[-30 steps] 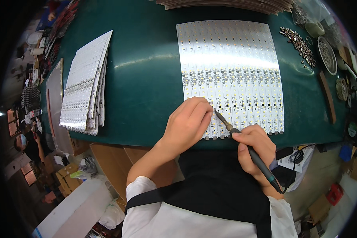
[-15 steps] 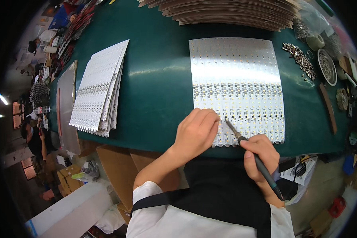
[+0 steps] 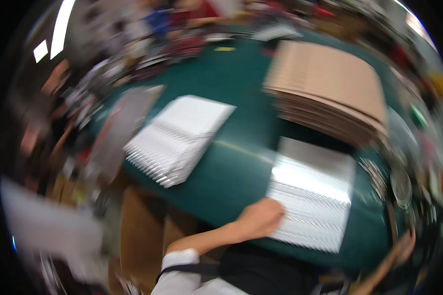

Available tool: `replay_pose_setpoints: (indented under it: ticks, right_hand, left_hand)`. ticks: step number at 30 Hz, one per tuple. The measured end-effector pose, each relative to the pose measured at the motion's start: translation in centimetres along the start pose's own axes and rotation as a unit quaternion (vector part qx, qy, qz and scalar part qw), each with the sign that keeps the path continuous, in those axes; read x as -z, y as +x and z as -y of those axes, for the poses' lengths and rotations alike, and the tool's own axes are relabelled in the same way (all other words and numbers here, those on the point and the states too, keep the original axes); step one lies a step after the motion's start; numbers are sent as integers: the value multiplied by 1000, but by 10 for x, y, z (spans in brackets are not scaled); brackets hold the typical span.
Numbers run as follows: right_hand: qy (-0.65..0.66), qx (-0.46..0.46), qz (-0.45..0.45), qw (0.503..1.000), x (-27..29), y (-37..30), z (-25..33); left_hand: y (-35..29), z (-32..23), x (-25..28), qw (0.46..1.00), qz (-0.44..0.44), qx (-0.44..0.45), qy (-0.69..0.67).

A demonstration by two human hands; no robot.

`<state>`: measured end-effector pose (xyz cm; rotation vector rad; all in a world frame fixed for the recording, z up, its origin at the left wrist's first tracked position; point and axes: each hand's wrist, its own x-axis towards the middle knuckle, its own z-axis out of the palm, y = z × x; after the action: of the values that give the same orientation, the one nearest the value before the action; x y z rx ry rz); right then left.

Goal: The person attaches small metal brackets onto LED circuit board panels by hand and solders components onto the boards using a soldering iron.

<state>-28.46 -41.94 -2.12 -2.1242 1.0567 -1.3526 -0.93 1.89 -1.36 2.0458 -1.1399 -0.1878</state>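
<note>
A white LED circuit board panel (image 3: 312, 194) lies on the green work table (image 3: 241, 172) in front of me. My left hand (image 3: 262, 217) is closed at the panel's left edge, its fingers curled together. Anything they pinch is hidden. Out at the right edge of the table, my right hand (image 3: 403, 247) is away from the panel and smeared by motion. What it holds, if anything, does not show, and the soldering iron cannot be made out.
A stack of white LED panels (image 3: 182, 135) lies to the left. Beyond the panel stands a pile of brown boards (image 3: 330, 83). Small metal parts (image 3: 374, 177) and a round dish (image 3: 401, 187) are on the right. A cardboard box (image 3: 142, 231) stands below the table edge.
My right hand has moved from the panel out to the right. My left hand remains at the panel. The view has swung and blurred, showing more of the table's far side.
</note>
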Motion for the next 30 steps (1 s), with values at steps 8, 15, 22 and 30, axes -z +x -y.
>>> replay_pose_setpoints:
  ticks: [8,15,22,30]
  right_hand:
    - [-35,248,78,965,-99,17,74]
    - [-80,138,100,982,-15,-31,128]
    - [165,220,261,925,-72,-134,220]
    - [242,222,283,901,-77,-136,223]
  left_hand:
    - [1,-16,24,967,-99,136,-189]
    - [14,-39,36,940,-92,100,-312]
    - [33,-76,1,934,124,14,-334]
    - [28,-72,-4,965,90,36,-244]
